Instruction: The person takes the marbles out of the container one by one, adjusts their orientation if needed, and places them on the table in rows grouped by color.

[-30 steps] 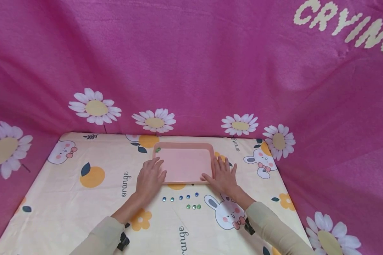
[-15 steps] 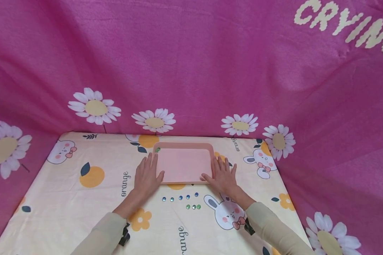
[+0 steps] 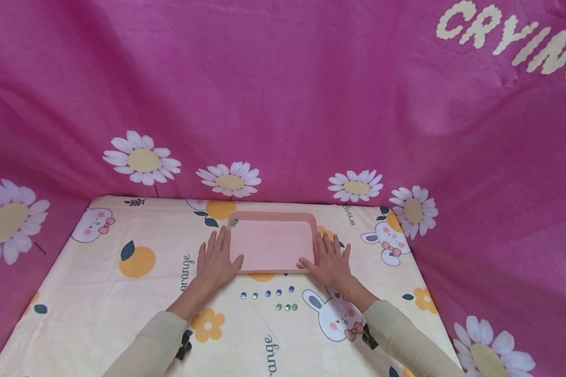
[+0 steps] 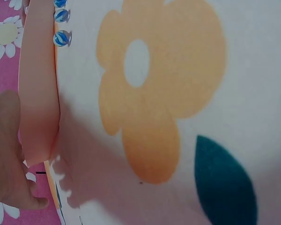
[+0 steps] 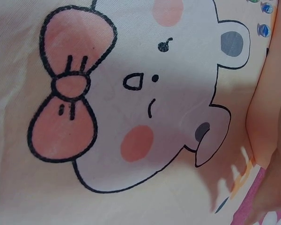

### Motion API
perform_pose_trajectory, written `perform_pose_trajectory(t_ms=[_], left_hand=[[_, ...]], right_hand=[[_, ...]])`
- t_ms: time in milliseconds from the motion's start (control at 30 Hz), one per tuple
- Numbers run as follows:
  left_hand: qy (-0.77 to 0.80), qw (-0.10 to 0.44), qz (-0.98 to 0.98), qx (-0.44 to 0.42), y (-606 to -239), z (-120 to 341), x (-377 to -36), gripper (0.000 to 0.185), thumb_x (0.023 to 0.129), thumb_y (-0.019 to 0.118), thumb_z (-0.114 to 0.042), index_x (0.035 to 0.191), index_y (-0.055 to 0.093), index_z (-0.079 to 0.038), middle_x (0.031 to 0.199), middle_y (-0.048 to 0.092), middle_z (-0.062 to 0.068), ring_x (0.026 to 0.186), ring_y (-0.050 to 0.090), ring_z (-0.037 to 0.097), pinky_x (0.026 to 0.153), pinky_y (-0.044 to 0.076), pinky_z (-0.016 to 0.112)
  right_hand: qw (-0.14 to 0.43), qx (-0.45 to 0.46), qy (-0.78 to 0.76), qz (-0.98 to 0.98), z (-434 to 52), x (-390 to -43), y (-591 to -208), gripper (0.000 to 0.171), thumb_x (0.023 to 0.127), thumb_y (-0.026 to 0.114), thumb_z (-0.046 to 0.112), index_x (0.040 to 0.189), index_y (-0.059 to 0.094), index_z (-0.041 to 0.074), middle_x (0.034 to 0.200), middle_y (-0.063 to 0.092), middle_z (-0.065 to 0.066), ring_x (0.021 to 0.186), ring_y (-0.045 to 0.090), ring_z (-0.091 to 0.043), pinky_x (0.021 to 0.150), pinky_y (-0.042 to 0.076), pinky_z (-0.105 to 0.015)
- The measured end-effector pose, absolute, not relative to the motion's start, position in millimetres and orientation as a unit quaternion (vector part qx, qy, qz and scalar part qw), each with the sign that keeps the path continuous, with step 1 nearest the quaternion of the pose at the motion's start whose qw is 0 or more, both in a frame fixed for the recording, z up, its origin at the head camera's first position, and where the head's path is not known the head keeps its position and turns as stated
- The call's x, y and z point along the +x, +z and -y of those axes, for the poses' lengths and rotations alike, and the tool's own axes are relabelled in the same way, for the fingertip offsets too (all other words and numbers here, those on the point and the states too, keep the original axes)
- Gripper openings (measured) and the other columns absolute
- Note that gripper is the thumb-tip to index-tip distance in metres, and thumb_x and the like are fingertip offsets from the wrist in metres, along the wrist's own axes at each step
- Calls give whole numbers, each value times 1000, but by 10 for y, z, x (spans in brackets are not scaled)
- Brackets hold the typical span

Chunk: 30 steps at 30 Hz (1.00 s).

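A shallow pink tray [image 3: 273, 243] lies on the cloth between the two hands. My left hand [image 3: 215, 263] rests along its left side, fingers straight and thumb at the near left corner. My right hand [image 3: 331, 263] lies against the opposite side, fingers spread, its thumb over the near right corner. A few green marbles [image 3: 235, 222] sit in the tray's far left corner; their number is too small to tell. In front of the tray is a row of several blue marbles [image 3: 268, 294], and nearer to me are three green marbles [image 3: 287, 307]. The left wrist view shows the tray's wall [image 4: 39, 89] beside a blue marble [image 4: 62, 38].
A cream cloth [image 3: 137, 309] printed with oranges, flowers and rabbits covers the table. Behind it and at both sides hangs a magenta curtain [image 3: 283, 104] with daisies, close to the tray's far edge.
My left hand's fingers have moved from over the tray's left rim to lie straighter along its outer side. The right hand, the tray and the marbles stay in place.
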State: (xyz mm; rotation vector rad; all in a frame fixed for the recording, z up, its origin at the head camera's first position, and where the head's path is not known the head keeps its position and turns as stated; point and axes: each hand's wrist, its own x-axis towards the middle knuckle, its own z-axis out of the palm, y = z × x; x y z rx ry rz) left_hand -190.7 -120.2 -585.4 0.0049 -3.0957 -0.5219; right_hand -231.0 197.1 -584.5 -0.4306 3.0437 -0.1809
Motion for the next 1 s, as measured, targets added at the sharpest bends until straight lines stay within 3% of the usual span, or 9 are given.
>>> perform_pose_trajectory(t_ms=[367,800,900,1000], left_hand=[[-188,-3,982,11,-5884,1216,-1891,93,93,57,-52,160,11,-6,165,11,16,150,9,39,117,12,60],[-169,10,986,4,-5926,1224,-1912,94,93,55,-55,160,13,-6,165,12,15,150,10,37,117,9,61],[-169,7,986,6,-5912,1215,-1914,94,93,55,-55,160,13,-6,165,12,15,150,10,37,117,10,61],[-174,7,985,6,-5882,1209,-1913,94,92,57,-54,160,13,-5,165,12,16,150,10,38,117,12,61]], right_hand=[[29,-141,-59,-988,-1978,-2311,-5883,100,90,46,72,160,17,7,162,21,-21,147,11,-47,107,2,-77],[27,-158,-61,-985,-1975,-2311,-5808,99,90,51,68,158,21,2,161,25,-21,146,16,-47,110,11,-74],[15,-165,-66,-984,-1950,-2337,-5742,95,90,58,62,155,28,0,158,30,-23,145,20,-48,110,14,-73],[-11,-181,-96,-979,-1867,-2371,-5653,78,92,66,46,149,40,0,153,38,-23,142,27,-46,111,18,-68]])
